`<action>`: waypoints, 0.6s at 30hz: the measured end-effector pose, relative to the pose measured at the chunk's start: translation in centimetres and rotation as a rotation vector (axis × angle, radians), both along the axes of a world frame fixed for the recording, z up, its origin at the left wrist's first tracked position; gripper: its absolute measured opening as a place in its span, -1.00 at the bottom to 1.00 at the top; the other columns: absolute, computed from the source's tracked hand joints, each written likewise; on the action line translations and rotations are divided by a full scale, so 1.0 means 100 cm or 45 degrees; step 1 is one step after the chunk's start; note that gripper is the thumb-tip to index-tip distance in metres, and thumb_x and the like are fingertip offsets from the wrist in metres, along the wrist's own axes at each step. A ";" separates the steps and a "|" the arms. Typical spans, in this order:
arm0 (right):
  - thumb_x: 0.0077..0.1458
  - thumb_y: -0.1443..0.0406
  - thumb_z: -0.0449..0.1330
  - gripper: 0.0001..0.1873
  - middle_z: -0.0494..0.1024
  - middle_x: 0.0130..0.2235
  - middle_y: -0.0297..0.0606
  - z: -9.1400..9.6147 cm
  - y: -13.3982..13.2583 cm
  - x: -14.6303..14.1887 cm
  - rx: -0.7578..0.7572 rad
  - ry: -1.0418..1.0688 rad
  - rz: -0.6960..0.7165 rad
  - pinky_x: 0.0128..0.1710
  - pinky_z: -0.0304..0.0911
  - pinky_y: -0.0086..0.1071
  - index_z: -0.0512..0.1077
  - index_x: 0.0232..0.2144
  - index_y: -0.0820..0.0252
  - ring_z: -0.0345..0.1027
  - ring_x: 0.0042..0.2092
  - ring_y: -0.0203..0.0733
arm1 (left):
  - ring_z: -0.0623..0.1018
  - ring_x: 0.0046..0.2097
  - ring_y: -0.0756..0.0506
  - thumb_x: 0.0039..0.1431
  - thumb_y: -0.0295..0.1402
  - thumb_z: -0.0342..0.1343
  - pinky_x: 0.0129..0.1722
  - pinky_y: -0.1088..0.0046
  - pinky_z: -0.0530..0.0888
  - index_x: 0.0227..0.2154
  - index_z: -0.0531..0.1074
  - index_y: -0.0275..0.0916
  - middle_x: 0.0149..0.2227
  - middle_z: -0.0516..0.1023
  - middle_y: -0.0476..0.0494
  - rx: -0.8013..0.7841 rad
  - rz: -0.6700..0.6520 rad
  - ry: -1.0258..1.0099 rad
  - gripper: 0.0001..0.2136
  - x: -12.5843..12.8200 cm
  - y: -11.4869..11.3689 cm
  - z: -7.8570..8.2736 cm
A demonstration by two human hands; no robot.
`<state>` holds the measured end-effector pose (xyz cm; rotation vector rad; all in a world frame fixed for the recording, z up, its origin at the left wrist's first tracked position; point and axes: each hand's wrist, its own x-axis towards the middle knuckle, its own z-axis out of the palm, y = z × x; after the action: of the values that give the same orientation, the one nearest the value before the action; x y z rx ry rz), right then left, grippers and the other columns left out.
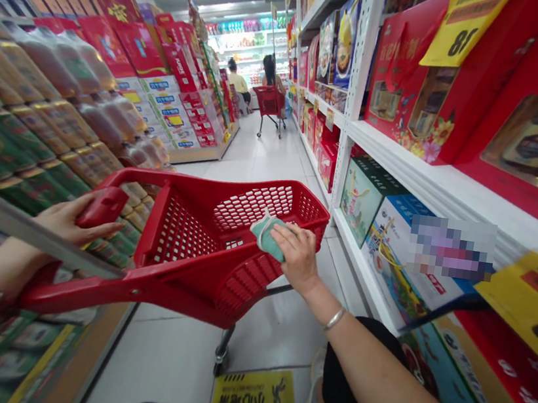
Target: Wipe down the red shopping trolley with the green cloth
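Note:
A red plastic shopping cart [183,286] with perforated basket walls stands in front of me, turned at an angle. My left hand [68,218] has its fingers and thumb around the cart's handle [104,207]; a watch-like metal band is on that wrist. In my right hand [298,253] is a folded green cloth [269,238] with a pale edge, pressed against the near rim of the basket. The palm side of this hand is hidden. A grey bar [42,228] crosses in front of my left forearm and ends at the cart's side.
White shelves [384,152] with boxed gifts and yellow price tags run along my right. Stacked drink packs [58,107] line the left. A yellow floor sticker [256,391] lies by the cart wheel. Two people and another red cart [269,101] are farther down the aisle.

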<state>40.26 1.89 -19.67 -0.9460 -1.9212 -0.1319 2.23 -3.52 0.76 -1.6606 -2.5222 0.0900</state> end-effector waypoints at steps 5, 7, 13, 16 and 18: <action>0.10 0.55 0.08 -0.49 0.58 0.11 -0.26 0.000 0.018 0.025 -0.105 0.030 -0.165 0.09 0.06 -0.14 0.52 0.02 0.07 0.27 0.15 -0.06 | 0.53 0.03 -0.37 -0.08 0.19 -0.15 0.05 0.13 0.45 0.30 0.12 -0.33 -0.01 0.51 -0.46 -0.061 0.061 -0.039 -0.07 0.000 0.001 0.001; 0.05 0.57 0.08 -0.45 0.58 0.12 -0.25 0.000 0.024 0.034 -0.150 0.032 -0.218 0.09 0.05 -0.13 0.53 0.02 0.07 0.28 0.14 -0.05 | 0.53 0.04 -0.38 -0.08 0.19 -0.14 0.07 0.14 0.45 0.29 0.13 -0.34 -0.01 0.51 -0.46 -0.062 0.056 -0.058 -0.07 0.002 0.001 0.002; -0.04 0.58 0.04 -0.39 0.59 0.09 -0.23 -0.004 0.043 0.059 -0.264 0.145 -0.345 0.06 0.10 -0.13 0.54 -0.01 0.07 0.31 0.09 -0.03 | 0.49 0.09 -0.40 -0.04 0.12 -0.11 0.10 0.10 0.43 0.30 0.12 -0.33 0.14 0.46 -0.43 0.019 0.047 -0.112 -0.12 0.013 -0.004 0.004; -0.01 0.54 0.02 -0.45 0.62 0.02 -0.17 -0.004 0.050 0.068 -0.263 0.286 -0.460 0.06 0.16 -0.13 0.55 -0.04 0.12 0.35 0.02 -0.02 | 0.48 0.11 -0.41 -0.02 0.11 -0.09 0.11 0.09 0.42 0.31 0.11 -0.34 0.16 0.43 -0.47 0.024 0.050 -0.137 -0.12 0.013 -0.004 0.003; 0.02 0.51 0.02 -0.49 0.62 -0.01 -0.10 -0.001 0.050 0.068 -0.203 0.396 -0.543 0.07 0.19 -0.11 0.54 -0.03 0.17 0.36 0.00 0.01 | 0.49 0.11 -0.40 -0.02 0.12 -0.09 0.11 0.10 0.42 0.32 0.09 -0.37 0.14 0.44 -0.50 0.007 0.049 -0.136 -0.10 0.009 -0.004 0.002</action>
<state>47.07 6.93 -19.81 -1.3898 -1.4419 -0.0741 3.11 -3.88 0.98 -1.6574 -2.6295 -0.0028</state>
